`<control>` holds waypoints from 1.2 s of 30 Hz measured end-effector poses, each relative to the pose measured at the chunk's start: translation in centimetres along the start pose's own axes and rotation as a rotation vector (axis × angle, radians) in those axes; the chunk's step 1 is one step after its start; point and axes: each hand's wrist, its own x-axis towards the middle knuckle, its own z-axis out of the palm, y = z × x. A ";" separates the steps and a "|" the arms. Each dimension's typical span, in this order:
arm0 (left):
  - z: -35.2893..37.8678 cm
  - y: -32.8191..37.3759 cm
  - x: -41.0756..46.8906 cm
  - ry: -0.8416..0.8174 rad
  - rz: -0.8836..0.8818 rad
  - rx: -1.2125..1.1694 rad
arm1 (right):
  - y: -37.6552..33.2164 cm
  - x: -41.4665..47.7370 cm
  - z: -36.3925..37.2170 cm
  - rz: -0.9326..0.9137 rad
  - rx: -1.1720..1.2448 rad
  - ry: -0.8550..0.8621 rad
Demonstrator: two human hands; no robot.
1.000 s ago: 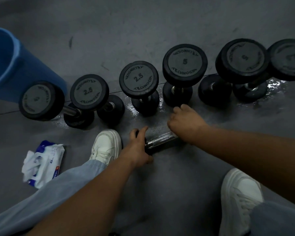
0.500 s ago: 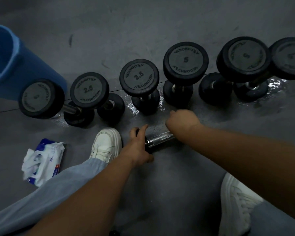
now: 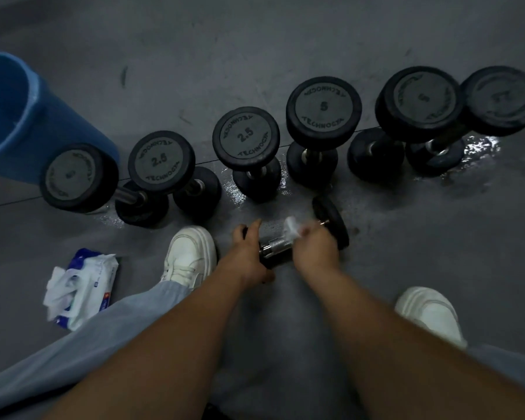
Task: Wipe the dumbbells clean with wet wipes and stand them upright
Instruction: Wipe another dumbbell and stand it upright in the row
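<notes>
Wipe (image 3: 292,226) clutched in my right fingers (image 3: 310,235) has slid off the head of the dumbbell (image 3: 271,246) onto its handle, left fingers (image 3: 256,226) gripping the other end: still cleaning.

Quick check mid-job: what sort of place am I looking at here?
Probably a gym's free-weights area: a row of upright black dumbbells stamped 2.5 and 5 on a dark grey floor, wet in patches, with a wipes pack and blue bin nearby.

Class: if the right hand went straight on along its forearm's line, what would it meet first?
Beyond the handle it wipes, probably the lower head of the 2.5 dumbbell beside the 5 dumbbell; depth is unclear.
</notes>
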 end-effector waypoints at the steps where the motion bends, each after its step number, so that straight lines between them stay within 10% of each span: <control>1: 0.0 0.1 0.0 -0.003 0.001 0.005 | 1.0 -1.0 1.6 0.195 0.268 -0.014; 5: 0.6 -0.1 -0.3 0.009 0.024 0.026 | 3.8 -0.8 3.4 0.912 1.489 -0.053; 13: 0.2 -0.2 0.1 0.007 0.001 -0.011 | 2.0 2.6 0.5 0.816 2.014 -0.001; 18: 0.4 -0.5 0.3 0.006 0.021 -0.061 | 0.5 1.2 1.8 0.394 1.010 -0.235; 23: 0.5 -0.6 0.0 0.013 0.023 -0.066 | 0.1 1.2 1.5 -0.273 0.059 0.241; 26: 0.5 -0.6 -0.2 0.019 0.049 -0.057 | 0.7 0.6 3.3 -0.299 -0.398 -0.083; 36: 1.6 0.0 -2.9 0.032 0.064 0.048 | 2.6 -1.9 0.7 -0.237 -0.283 -0.323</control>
